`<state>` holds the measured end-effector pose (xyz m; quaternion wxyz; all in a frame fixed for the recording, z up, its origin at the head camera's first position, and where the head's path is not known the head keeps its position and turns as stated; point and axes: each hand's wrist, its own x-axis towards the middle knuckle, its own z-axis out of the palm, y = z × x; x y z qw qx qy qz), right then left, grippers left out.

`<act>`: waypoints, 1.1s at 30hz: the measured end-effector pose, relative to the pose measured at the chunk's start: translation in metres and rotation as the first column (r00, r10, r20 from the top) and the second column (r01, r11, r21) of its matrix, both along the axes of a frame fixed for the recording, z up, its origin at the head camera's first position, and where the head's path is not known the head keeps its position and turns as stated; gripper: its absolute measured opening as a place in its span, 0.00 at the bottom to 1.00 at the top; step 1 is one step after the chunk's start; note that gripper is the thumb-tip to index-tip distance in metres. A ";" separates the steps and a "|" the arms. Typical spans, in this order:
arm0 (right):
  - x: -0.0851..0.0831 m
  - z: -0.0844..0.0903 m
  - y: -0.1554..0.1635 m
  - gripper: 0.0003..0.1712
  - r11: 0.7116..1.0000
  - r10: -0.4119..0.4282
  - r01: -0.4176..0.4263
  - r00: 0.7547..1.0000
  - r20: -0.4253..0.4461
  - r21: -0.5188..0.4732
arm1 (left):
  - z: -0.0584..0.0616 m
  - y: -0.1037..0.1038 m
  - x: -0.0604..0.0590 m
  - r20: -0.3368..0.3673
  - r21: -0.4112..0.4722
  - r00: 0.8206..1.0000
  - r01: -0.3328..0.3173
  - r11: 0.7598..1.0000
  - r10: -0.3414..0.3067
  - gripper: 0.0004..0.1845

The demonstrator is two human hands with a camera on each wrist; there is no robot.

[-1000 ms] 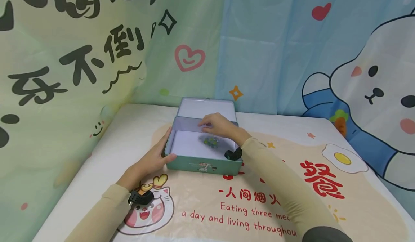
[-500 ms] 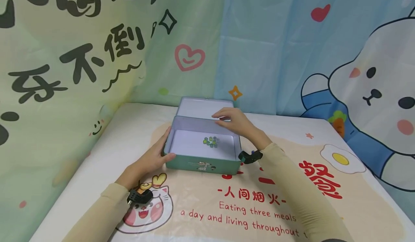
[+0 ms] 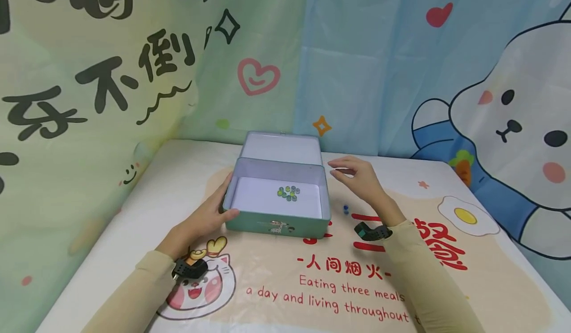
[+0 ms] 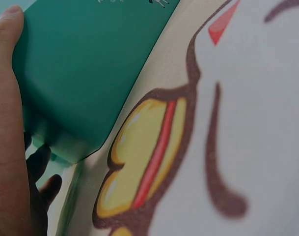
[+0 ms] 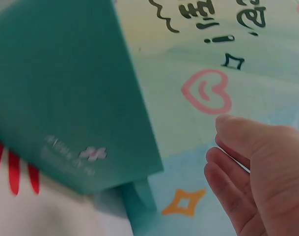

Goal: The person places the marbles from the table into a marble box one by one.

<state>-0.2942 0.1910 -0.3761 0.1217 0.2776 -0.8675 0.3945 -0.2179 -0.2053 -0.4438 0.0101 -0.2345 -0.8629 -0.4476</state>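
A green tin box (image 3: 276, 225) with its hinged lid (image 3: 283, 148) folded back sits on the table. On its pale floor lies a cluster of several small round glass-like beads (image 3: 288, 193), green and yellowish. My left hand (image 3: 207, 213) holds the box at its front left corner, thumb on the front wall and fingers along the left side; the left wrist view shows the thumb (image 4: 9, 32) against the green wall. My right hand (image 3: 357, 177) hovers right of the box, fingers loosely bent, nothing between them. Below it, two small blue beads (image 3: 345, 209) lie on the cloth.
A printed tablecloth (image 3: 267, 273) with red lettering and a cat face covers the table. Behind it hangs a cartoon backdrop (image 3: 348, 75) along the far edge. Dark wrist devices (image 3: 191, 268) are strapped to both wrists.
My right hand has moved right, from over the box to beyond its right side, uncovering the beads inside and the blue beads on the cloth. The left hand keeps its hold.
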 end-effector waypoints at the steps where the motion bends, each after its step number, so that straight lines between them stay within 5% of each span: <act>1: 0.001 -0.002 0.004 0.17 1.000 -0.009 0.009 1.000 0.002 -0.006 | 0.004 0.001 0.002 0.005 0.003 1.000 0.002 1.000 -0.002 0.52; 10: -0.001 -0.029 0.029 0.18 0.999 -0.037 0.038 0.997 0.061 -0.018 | 0.029 0.010 0.020 0.022 0.013 1.000 0.010 1.000 -0.011 0.50; 17: -0.005 -0.042 0.042 0.18 0.998 -0.012 0.000 0.983 0.185 0.062 | 0.032 0.012 0.021 0.037 0.021 0.999 0.009 1.000 -0.009 0.50; 25: -0.008 -0.056 0.057 0.16 0.988 -0.014 -0.042 0.932 0.361 0.146 | 0.031 0.012 0.021 0.035 0.014 0.999 0.010 1.000 -0.010 0.50; 33: -0.010 -0.063 0.067 0.15 0.976 0.047 -0.131 0.907 0.419 0.174 | 0.025 0.009 0.016 0.033 -0.002 0.999 -0.001 1.000 0.001 0.51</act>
